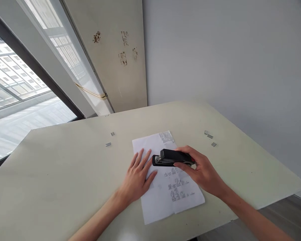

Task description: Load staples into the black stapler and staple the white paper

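A white sheet of paper (155,207) with printed or written lines lies on the table, its right part covered with text. My left hand (137,175) rests flat on the paper's left side, fingers spread. In my right hand (203,170) is a black stapler (175,157), gripped from its rear end. Its jaw points left, toward my left fingertips, and its top arm is raised a little from the base. The stapler is over the middle of the paper; whether it touches the sheet I cannot tell.
Small staple strips (108,144) lie on the pale table (65,174) to the left, and several more staple strips (210,136) to the right. A grey wall (215,50) borders the table's far right side. Beyond the far edge stands a cabinet-like panel (122,83) with worn patches.
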`<control>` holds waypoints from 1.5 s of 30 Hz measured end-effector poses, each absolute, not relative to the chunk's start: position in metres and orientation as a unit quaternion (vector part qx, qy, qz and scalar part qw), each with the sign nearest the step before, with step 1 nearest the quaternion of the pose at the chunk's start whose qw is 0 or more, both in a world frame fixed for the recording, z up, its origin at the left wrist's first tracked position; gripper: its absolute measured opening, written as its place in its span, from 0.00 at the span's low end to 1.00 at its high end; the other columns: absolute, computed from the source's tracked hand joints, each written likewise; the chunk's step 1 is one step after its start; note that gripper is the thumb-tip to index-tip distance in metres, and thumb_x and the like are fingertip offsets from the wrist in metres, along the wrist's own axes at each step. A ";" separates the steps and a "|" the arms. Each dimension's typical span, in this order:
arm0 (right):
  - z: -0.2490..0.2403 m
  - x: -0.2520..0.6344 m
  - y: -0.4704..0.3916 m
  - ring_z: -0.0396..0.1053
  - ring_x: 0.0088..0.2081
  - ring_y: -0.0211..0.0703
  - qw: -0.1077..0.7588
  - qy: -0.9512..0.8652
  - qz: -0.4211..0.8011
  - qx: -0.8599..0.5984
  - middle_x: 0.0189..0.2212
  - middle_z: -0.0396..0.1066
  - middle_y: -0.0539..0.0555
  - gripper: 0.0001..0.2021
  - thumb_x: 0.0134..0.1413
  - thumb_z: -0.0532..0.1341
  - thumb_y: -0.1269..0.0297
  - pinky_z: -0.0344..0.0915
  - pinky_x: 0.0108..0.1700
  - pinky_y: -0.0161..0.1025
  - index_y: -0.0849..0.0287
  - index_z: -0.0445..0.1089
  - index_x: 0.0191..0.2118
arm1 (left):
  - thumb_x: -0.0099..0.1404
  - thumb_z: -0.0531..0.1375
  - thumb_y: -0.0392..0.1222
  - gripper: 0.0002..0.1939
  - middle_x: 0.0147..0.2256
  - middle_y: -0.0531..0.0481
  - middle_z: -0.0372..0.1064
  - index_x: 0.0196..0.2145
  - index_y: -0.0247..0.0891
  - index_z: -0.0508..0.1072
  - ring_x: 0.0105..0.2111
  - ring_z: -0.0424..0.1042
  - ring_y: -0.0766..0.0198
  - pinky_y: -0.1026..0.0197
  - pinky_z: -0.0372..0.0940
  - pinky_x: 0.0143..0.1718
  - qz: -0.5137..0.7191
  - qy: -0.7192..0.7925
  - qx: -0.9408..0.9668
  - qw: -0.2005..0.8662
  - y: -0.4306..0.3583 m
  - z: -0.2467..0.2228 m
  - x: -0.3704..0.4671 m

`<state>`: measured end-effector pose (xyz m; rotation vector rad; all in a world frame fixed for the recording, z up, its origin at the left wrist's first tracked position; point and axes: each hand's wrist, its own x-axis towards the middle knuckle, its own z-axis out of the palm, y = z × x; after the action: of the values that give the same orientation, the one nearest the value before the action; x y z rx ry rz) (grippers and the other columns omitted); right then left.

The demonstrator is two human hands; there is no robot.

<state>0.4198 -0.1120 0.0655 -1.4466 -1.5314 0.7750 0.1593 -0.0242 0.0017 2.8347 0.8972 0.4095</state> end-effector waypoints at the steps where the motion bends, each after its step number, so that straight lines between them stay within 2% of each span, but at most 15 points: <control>1: 0.067 0.422 -0.108 0.74 0.42 0.49 0.440 -0.619 0.308 -0.573 0.46 0.77 0.55 0.13 0.69 0.62 0.52 0.74 0.38 0.40 0.46 0.72 0.54 | 0.79 0.52 0.51 0.31 0.75 0.45 0.48 0.75 0.43 0.54 0.76 0.41 0.43 0.35 0.49 0.74 0.141 0.297 0.941 0.075 -0.015 -0.001 0.174; 4: 0.071 0.425 -0.097 0.75 0.44 0.48 0.456 -0.631 0.307 -0.547 0.47 0.77 0.53 0.11 0.69 0.62 0.54 0.74 0.42 0.41 0.47 0.72 0.53 | 0.79 0.52 0.47 0.28 0.75 0.44 0.48 0.72 0.41 0.60 0.75 0.42 0.42 0.36 0.46 0.75 0.138 0.277 0.947 0.085 0.006 -0.010 0.211; 9: 0.072 0.422 -0.076 0.76 0.47 0.49 0.459 -0.647 0.314 -0.521 0.47 0.78 0.53 0.10 0.69 0.62 0.55 0.74 0.47 0.44 0.47 0.72 0.52 | 0.77 0.54 0.42 0.29 0.75 0.40 0.47 0.73 0.36 0.59 0.75 0.41 0.40 0.35 0.41 0.75 0.130 0.242 0.955 0.108 0.020 -0.017 0.262; 13: 0.075 0.416 -0.065 0.76 0.48 0.50 0.467 -0.652 0.304 -0.514 0.46 0.78 0.53 0.11 0.68 0.62 0.53 0.74 0.50 0.47 0.48 0.72 0.52 | 0.80 0.48 0.41 0.28 0.75 0.40 0.46 0.74 0.34 0.54 0.75 0.46 0.45 0.43 0.46 0.75 0.192 0.224 0.941 0.168 0.018 -0.004 0.272; 16: 0.080 0.411 -0.066 0.75 0.47 0.50 0.465 -0.650 0.306 -0.517 0.46 0.78 0.53 0.11 0.68 0.62 0.54 0.74 0.48 0.46 0.48 0.72 0.51 | 0.81 0.44 0.42 0.24 0.67 0.40 0.63 0.68 0.33 0.63 0.66 0.65 0.47 0.47 0.62 0.67 0.205 0.229 0.928 0.213 0.010 0.004 0.249; 19: 0.083 0.403 -0.069 0.74 0.43 0.48 0.452 -0.651 0.297 -0.533 0.44 0.77 0.53 0.11 0.67 0.63 0.55 0.73 0.43 0.43 0.48 0.72 0.51 | 0.79 0.51 0.50 0.22 0.56 0.42 0.75 0.63 0.37 0.69 0.54 0.76 0.48 0.48 0.71 0.55 0.174 0.199 0.938 0.224 -0.002 0.005 0.218; 23: 0.080 0.385 -0.068 0.74 0.43 0.48 0.448 -0.658 0.290 -0.531 0.44 0.77 0.53 0.11 0.67 0.62 0.54 0.73 0.45 0.43 0.48 0.73 0.52 | 0.79 0.53 0.53 0.22 0.56 0.42 0.76 0.63 0.42 0.70 0.55 0.76 0.46 0.45 0.70 0.55 0.155 0.164 0.953 0.202 -0.016 0.003 0.198; 28: 0.063 0.360 -0.056 0.75 0.46 0.49 0.436 -0.636 0.317 -0.552 0.46 0.78 0.52 0.14 0.66 0.64 0.51 0.74 0.47 0.44 0.49 0.72 0.52 | 0.77 0.54 0.46 0.20 0.61 0.42 0.73 0.63 0.42 0.70 0.65 0.67 0.49 0.45 0.61 0.66 0.195 0.116 0.952 0.204 -0.031 0.006 0.168; 29: 0.058 0.356 -0.053 0.75 0.46 0.49 0.434 -0.632 0.323 -0.555 0.46 0.78 0.52 0.14 0.65 0.64 0.51 0.74 0.47 0.44 0.49 0.72 0.52 | 0.77 0.54 0.44 0.18 0.57 0.42 0.75 0.61 0.42 0.71 0.62 0.69 0.50 0.46 0.62 0.65 0.211 0.121 0.947 0.210 -0.035 0.006 0.156; 31: 0.049 0.350 -0.047 0.75 0.46 0.49 0.423 -0.630 0.335 -0.558 0.46 0.78 0.52 0.15 0.64 0.65 0.50 0.74 0.48 0.45 0.49 0.73 0.52 | 0.76 0.54 0.40 0.12 0.43 0.44 0.79 0.49 0.42 0.76 0.47 0.77 0.56 0.51 0.69 0.52 0.247 0.167 0.927 0.227 -0.042 0.008 0.127; 33: 0.041 0.343 -0.043 0.74 0.45 0.49 0.405 -0.638 0.349 -0.554 0.46 0.78 0.52 0.16 0.64 0.66 0.49 0.73 0.48 0.46 0.49 0.73 0.52 | 0.76 0.54 0.39 0.11 0.29 0.49 0.73 0.35 0.41 0.73 0.31 0.72 0.61 0.56 0.68 0.38 0.286 0.245 0.899 0.226 -0.044 0.009 0.099; 35: 0.035 0.337 -0.040 0.74 0.44 0.48 0.382 -0.652 0.365 -0.543 0.45 0.78 0.52 0.16 0.64 0.65 0.48 0.73 0.47 0.46 0.49 0.73 0.52 | 0.76 0.55 0.42 0.13 0.26 0.52 0.66 0.30 0.41 0.67 0.27 0.65 0.64 0.58 0.63 0.33 0.321 0.342 0.857 0.215 -0.040 0.011 0.076; 38: 0.029 0.327 -0.036 0.75 0.42 0.47 0.356 -0.671 0.391 -0.520 0.44 0.78 0.52 0.16 0.65 0.64 0.47 0.74 0.45 0.45 0.49 0.74 0.52 | 0.74 0.59 0.50 0.09 0.31 0.54 0.64 0.41 0.42 0.70 0.29 0.64 0.65 0.61 0.62 0.33 0.333 0.463 0.791 0.220 -0.027 0.012 0.058; 41: 0.024 0.319 -0.032 0.75 0.43 0.47 0.349 -0.685 0.407 -0.493 0.44 0.78 0.51 0.15 0.64 0.65 0.49 0.73 0.46 0.44 0.50 0.74 0.51 | 0.71 0.63 0.55 0.19 0.35 0.54 0.64 0.54 0.45 0.72 0.30 0.65 0.65 0.62 0.63 0.33 0.305 0.492 0.774 0.258 -0.016 0.011 0.054; 45: 0.019 0.316 -0.027 0.75 0.46 0.48 0.345 -0.705 0.416 -0.459 0.45 0.78 0.52 0.13 0.65 0.65 0.52 0.73 0.49 0.44 0.50 0.74 0.51 | 0.71 0.63 0.56 0.17 0.39 0.51 0.68 0.51 0.47 0.79 0.29 0.64 0.66 0.61 0.65 0.32 0.267 0.455 0.797 0.295 -0.011 0.004 0.055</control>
<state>0.3163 -0.0271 0.0193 -1.1918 -1.8309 1.0811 0.0546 -0.0108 0.0043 2.1204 1.2094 0.7112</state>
